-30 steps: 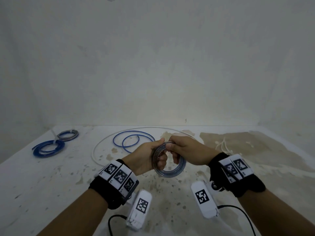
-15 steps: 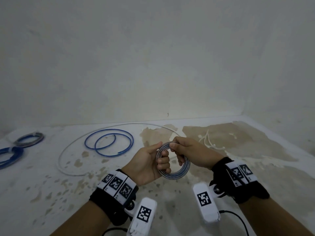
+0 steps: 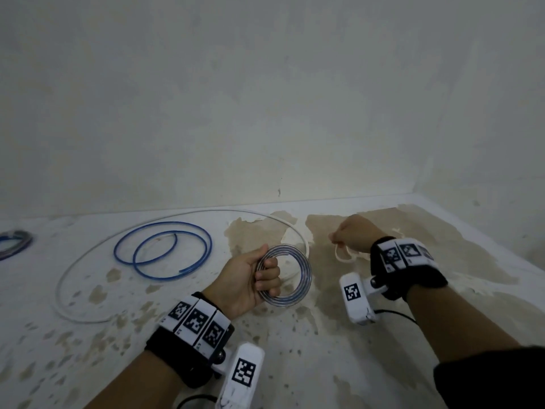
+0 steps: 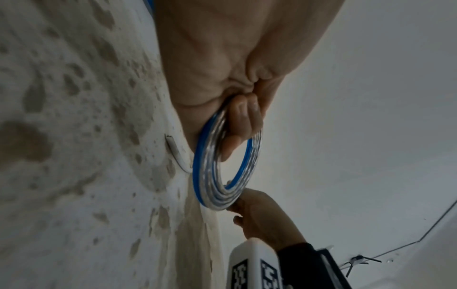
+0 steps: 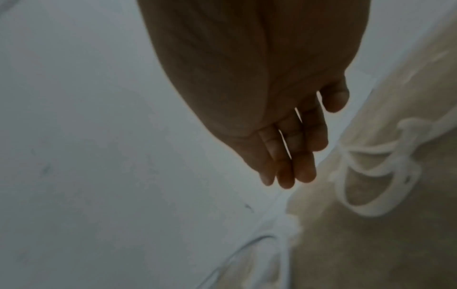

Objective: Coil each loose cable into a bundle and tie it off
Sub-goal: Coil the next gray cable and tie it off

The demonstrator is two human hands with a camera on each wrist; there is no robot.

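My left hand (image 3: 256,278) grips a small coil of clear cable with a blue stripe (image 3: 295,276), held upright just above the stained floor. In the left wrist view the fingers (image 4: 245,121) curl through the coil (image 4: 210,185). My right hand (image 3: 351,234) is off the coil, further right, just above a small pile of white ties (image 3: 343,256). The right wrist view shows its fingers (image 5: 289,156) loosely extended and holding nothing, with the white ties (image 5: 385,176) just beyond the fingertips.
A loose blue cable (image 3: 165,252) lies in two loops at the left, inside a long white cable (image 3: 88,261) that arcs across the floor. A tied bundle (image 3: 14,243) sits at the far left edge. Walls close the back and right.
My right hand has let go of the coil and moved right to the white ties. The left hand keeps hold of the coil alone. The head view has swung right.
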